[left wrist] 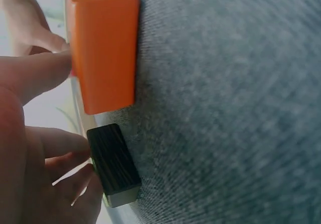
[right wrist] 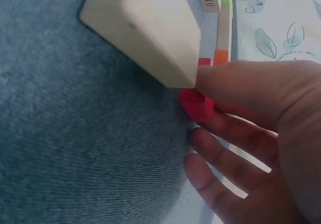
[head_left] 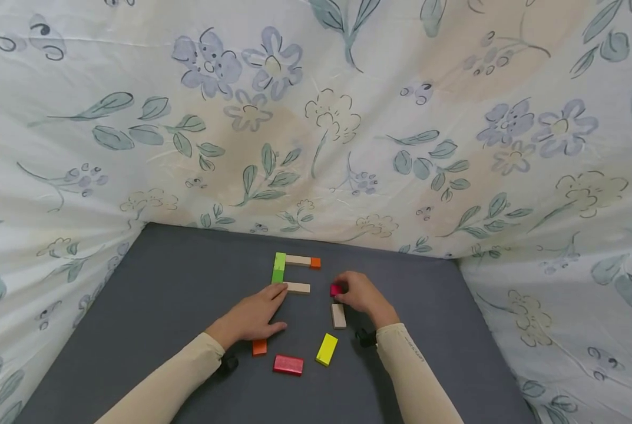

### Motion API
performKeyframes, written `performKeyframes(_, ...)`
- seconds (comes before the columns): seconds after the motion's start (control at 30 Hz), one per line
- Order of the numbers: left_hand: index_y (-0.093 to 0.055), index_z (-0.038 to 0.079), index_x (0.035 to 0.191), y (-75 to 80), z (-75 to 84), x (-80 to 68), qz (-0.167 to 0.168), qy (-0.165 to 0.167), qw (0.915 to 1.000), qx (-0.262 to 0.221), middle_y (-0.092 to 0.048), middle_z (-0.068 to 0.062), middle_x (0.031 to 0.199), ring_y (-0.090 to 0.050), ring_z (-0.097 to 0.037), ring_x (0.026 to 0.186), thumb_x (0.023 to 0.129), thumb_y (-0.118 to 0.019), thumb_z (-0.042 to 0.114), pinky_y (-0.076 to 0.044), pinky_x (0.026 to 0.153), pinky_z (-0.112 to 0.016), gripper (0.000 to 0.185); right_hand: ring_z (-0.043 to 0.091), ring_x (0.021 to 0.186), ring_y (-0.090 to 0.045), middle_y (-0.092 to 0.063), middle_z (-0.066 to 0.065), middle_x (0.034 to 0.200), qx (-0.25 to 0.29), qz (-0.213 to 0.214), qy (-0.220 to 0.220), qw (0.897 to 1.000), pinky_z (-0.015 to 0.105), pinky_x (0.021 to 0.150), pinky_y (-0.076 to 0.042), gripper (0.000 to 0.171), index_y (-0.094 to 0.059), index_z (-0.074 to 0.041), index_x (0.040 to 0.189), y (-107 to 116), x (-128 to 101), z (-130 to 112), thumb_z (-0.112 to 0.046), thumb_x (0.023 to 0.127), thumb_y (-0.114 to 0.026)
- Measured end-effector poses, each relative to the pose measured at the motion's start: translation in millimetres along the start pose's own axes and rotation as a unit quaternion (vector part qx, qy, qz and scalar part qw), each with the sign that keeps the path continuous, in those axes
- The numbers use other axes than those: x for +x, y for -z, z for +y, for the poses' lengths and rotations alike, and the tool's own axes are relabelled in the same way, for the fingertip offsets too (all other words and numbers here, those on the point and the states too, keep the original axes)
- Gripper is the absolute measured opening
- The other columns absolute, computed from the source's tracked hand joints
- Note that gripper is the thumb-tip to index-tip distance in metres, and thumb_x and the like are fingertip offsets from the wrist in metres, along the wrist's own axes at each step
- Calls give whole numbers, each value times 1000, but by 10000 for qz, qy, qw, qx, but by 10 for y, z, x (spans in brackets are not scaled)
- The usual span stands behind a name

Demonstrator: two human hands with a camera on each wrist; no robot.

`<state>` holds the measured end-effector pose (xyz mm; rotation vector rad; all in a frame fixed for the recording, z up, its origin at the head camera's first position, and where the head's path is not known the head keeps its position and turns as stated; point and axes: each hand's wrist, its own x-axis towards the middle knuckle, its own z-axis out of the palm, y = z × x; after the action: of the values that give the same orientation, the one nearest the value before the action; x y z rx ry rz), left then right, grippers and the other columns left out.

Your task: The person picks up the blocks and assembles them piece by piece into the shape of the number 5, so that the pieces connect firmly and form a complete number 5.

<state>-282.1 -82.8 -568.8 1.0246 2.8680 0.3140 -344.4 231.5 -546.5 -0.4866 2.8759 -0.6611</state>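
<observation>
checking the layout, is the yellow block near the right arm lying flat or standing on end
Lying flat. In the head view the yellow block rests lengthwise on the grey mat, its long broad face up, untouched by either hand.

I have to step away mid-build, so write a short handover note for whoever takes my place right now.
Left hand: open, fingers resting flat at the end of the lower plain wooden bar.
Right hand: pinching a small pink-red block.
Done: green upright block, upper plain bar and small orange cube sit joined on the grey mat.
Left loose: a plain block, a yellow block, a red block and an orange block.
</observation>
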Motion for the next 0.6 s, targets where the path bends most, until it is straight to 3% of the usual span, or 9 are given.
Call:
performKeyframes(0.4,-42,-1,165,-15,-13,34,199,-123,9996,169,-38,-15,170,-38,-35,154,103,-72,53,-48,115,-51,87,18,92,-62,-71,4,112,35,269,124,9996,41,83,-59,31,-80,-7,126,-57,46,-87,-12,96,-85)
performKeyframes(0.6,-42,-1,165,-9,-11,39,147,-96,9997,150,-37,-15,171,-38,-34,154,103,-72,52,-50,113,-49,87,18,89,-61,-70,4,110,-6,251,261,9993,39,81,-59,30,-80,-6,126,-96,82,-184,-12,97,-84)
